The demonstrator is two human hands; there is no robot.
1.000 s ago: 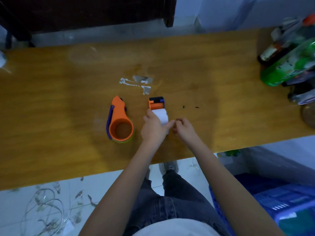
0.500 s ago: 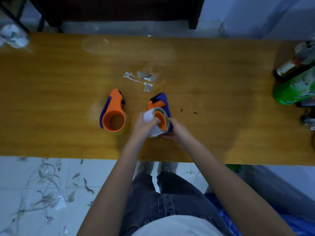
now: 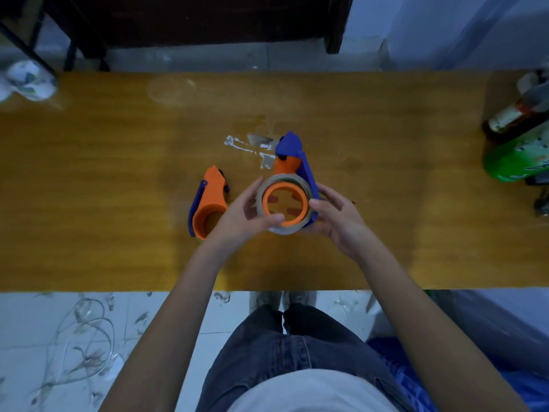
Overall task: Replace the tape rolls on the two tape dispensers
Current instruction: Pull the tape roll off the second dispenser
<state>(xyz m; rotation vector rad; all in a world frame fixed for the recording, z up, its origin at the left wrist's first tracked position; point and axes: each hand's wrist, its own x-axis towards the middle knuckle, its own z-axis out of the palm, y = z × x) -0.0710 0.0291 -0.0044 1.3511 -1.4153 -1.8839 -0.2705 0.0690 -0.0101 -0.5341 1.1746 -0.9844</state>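
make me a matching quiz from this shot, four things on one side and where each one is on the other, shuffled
Things:
1. held dispenser
2. second dispenser
3. green bottle
4. tape scraps

Places:
a. table's right edge
b. lying on the table, left of the hands
c. stuck on the table beyond the hands
d. between left hand and right hand

Pairs: 1-d, 2-b, 3-a, 4-c
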